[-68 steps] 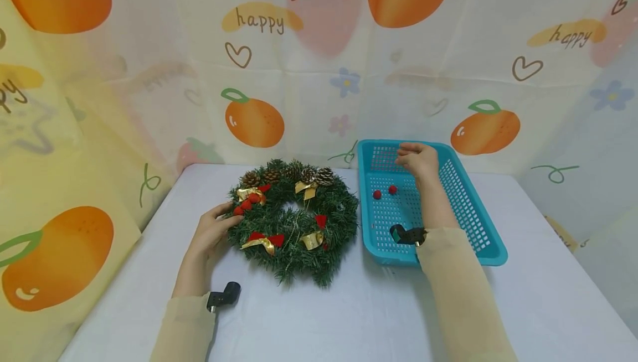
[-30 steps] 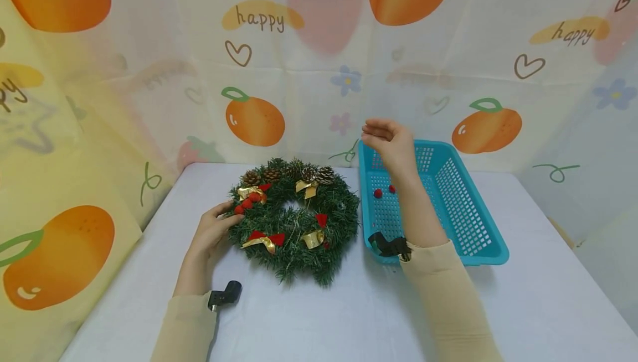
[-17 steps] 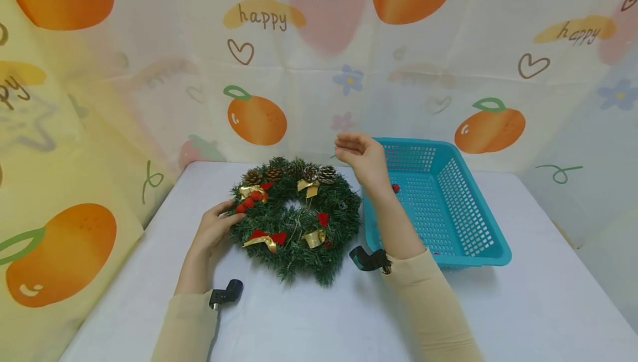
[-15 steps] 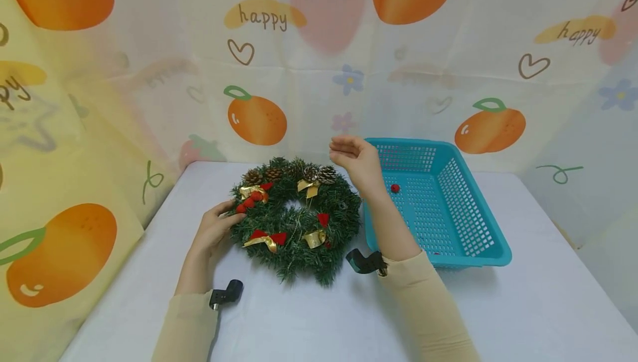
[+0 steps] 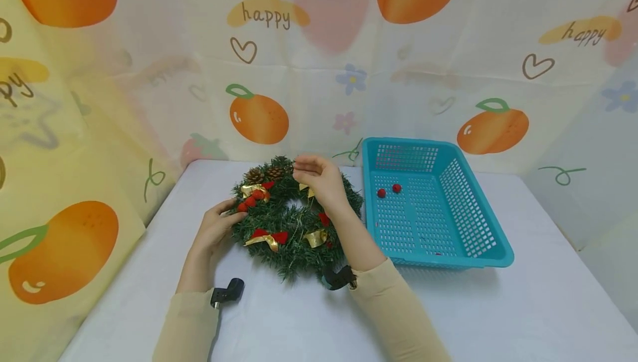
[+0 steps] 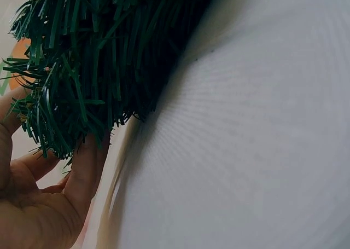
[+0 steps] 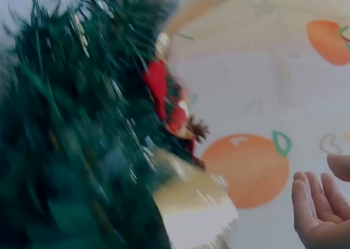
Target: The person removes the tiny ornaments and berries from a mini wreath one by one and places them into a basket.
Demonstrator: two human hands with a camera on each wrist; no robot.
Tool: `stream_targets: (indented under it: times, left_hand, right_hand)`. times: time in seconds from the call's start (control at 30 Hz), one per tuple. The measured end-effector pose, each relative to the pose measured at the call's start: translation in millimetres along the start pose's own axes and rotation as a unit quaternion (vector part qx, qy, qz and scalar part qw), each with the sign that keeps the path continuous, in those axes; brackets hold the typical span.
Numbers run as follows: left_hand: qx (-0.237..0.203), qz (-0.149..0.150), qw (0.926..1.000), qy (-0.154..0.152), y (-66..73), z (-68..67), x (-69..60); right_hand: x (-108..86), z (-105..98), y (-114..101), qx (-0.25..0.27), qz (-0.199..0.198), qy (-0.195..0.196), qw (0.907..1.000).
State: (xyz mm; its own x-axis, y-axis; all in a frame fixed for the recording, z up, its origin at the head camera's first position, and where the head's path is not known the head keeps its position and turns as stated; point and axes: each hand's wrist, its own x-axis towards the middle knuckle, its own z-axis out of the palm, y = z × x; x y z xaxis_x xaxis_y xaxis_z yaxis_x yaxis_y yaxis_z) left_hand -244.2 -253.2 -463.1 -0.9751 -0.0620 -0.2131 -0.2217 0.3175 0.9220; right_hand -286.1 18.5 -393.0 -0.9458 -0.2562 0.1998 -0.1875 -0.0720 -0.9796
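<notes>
Left hand (image 5: 215, 228) grips wreath (image 5: 273, 222) at left edge.
Wreath, round, no long axis, lies on surface (image 5: 279, 317), rightward of this nearer hand. Right hand (image 5: 323, 182), fingers relaxed, nothing seen held, is above its far side.

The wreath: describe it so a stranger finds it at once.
On the white table, look left of the blue basket, to where the left hand grips something bushy by its edge. That is the wreath, a green ring with pine cones and red-and-gold bows. Unlike the basket, it is round, with an open middle.
</notes>
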Motion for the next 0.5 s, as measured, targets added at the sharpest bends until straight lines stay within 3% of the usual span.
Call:
stream_targets:
  times: [0.07,0.23,0.5]
  left_hand:
    - [0.009,0.004,1.0,0.002,-0.4,-0.9,0.5]
    - [0.011,0.013,0.9999,0.001,-0.8,-1.0,2.0]
    - [-0.014,0.009,0.9999,0.002,-1.6,0.3,1.9]
  right_hand:
    - [0.8,8,6,-0.002,0.003,-0.002,1.0]
    - [-12.3,35,-17,-0.011,0.063,0.008,0.9979]
    - [-8.7,56,-6,-0.012,0.095,0.027,0.995]
